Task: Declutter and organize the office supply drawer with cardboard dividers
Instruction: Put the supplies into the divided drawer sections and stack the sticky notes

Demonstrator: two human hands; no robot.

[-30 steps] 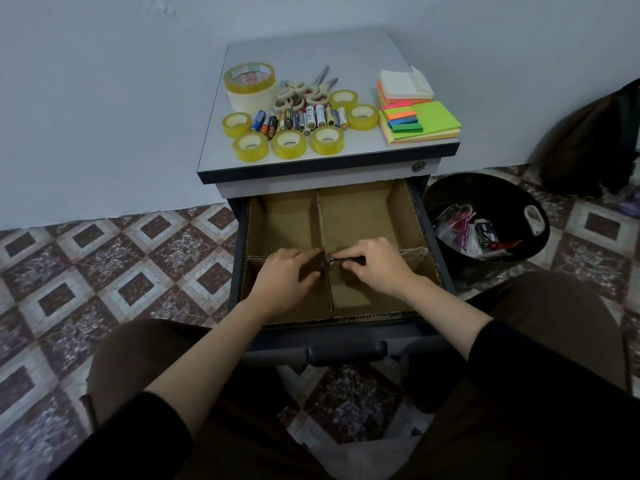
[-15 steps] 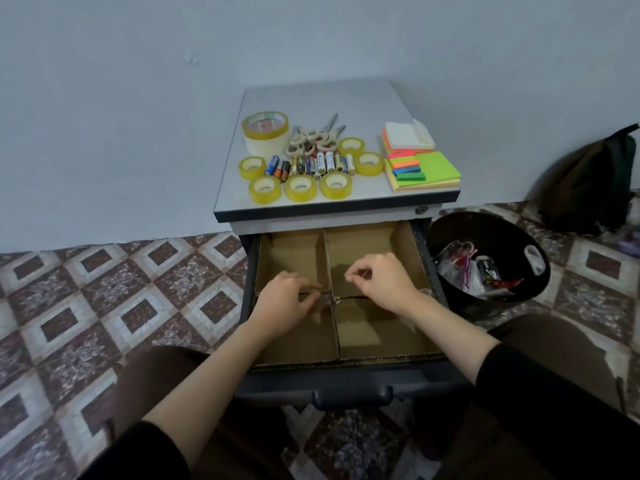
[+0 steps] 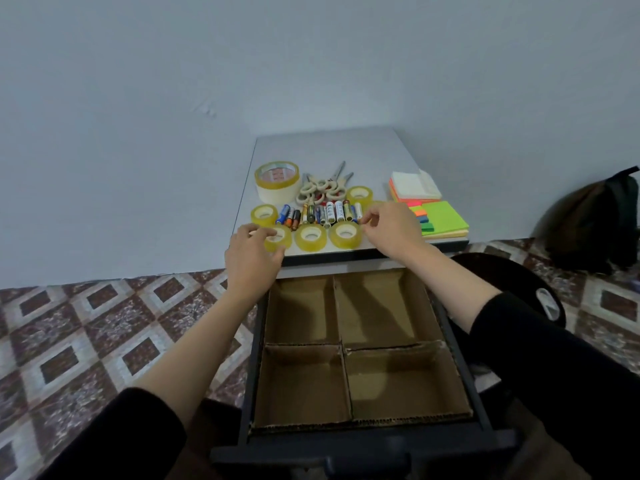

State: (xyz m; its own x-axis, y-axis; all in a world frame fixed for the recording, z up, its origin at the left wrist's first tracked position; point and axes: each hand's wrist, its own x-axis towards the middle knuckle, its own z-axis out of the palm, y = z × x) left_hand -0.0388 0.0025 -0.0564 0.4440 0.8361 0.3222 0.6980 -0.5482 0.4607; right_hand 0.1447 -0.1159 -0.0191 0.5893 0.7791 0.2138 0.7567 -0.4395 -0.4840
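A row of batteries [image 3: 318,214] lies across the table [image 3: 329,147]. Just in front of it sit three small tape rolls. The left hand [image 3: 251,261] has its fingers [image 3: 265,232] curled round the left tape roll [image 3: 281,241], front-left of the batteries. The middle tape roll [image 3: 310,237] lies untouched. The right hand [image 3: 393,230] reaches in at the right end of the batteries, its fingers [image 3: 367,218] bent at the rim of the right tape roll [image 3: 345,234]; I cannot tell whether they grasp anything. The drawer [image 3: 360,445] stands pulled out below and in front of the batteries. Its cardboard dividers [image 3: 301,346] form four compartments. Behind the batteries lie scissors [image 3: 320,188]. Sticky notes [image 3: 443,218] lie to their right.
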